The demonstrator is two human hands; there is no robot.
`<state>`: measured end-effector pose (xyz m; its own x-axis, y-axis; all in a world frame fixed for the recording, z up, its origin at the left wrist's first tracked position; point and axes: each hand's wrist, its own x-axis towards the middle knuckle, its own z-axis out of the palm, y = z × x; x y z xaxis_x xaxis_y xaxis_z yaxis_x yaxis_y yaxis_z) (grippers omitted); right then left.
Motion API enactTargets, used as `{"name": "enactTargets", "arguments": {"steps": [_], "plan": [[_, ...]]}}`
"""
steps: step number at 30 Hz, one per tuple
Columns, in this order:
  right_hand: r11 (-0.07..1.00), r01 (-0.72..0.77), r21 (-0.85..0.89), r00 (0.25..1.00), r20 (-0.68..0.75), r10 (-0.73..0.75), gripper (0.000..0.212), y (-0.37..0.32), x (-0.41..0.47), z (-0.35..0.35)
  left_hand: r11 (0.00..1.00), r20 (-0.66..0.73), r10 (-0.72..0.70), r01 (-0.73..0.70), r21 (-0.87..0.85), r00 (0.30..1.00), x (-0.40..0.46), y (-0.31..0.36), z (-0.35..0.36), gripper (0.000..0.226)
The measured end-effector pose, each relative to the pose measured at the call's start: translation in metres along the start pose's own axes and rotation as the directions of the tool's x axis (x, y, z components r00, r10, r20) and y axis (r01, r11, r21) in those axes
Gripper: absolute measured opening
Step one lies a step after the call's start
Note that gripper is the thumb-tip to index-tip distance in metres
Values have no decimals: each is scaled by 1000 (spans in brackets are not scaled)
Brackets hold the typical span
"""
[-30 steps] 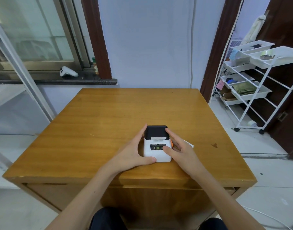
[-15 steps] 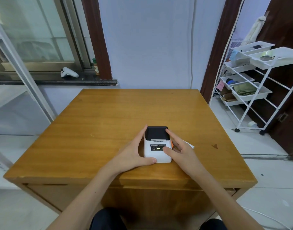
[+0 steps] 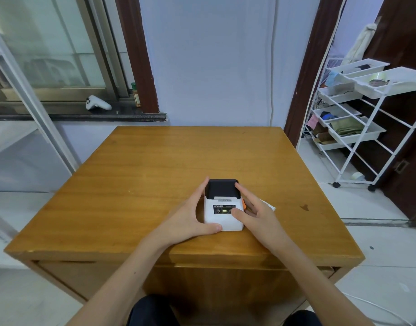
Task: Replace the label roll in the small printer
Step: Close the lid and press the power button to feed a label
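Note:
A small white label printer (image 3: 222, 218) with a black lid stands near the front of the wooden table (image 3: 155, 175). Its lid is closed, a green light glows on its front panel, and a strip of label shows at the slot. My left hand (image 3: 190, 215) cups its left side, thumb at the bottom front corner. My right hand (image 3: 254, 214) holds its right side, thumb on the panel's right button and forefinger on the lid. White paper (image 3: 269, 205) lies partly hidden behind my right hand.
A white wire rack (image 3: 357, 128) with trays of oddments stands on the floor at the right. A white game controller (image 3: 97, 103) and a small bottle (image 3: 136, 95) rest on the window ledge behind the table. A wall rises beyond the table's far edge.
Both hands stay on the printer. A short strip of label shows at the slot now, as it did 1.0 s ago.

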<state>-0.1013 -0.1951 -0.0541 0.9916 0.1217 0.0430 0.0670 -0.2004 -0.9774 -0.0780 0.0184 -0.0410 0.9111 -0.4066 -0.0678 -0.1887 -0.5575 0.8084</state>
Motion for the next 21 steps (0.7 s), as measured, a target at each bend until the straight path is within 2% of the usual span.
{"name": "enactTargets", "arguments": {"steps": [21], "plan": [[999,-36,5,999,-10,36,66,-1,0,2,1000,7,-9,9,-6,1000,0,0,0,120]]}}
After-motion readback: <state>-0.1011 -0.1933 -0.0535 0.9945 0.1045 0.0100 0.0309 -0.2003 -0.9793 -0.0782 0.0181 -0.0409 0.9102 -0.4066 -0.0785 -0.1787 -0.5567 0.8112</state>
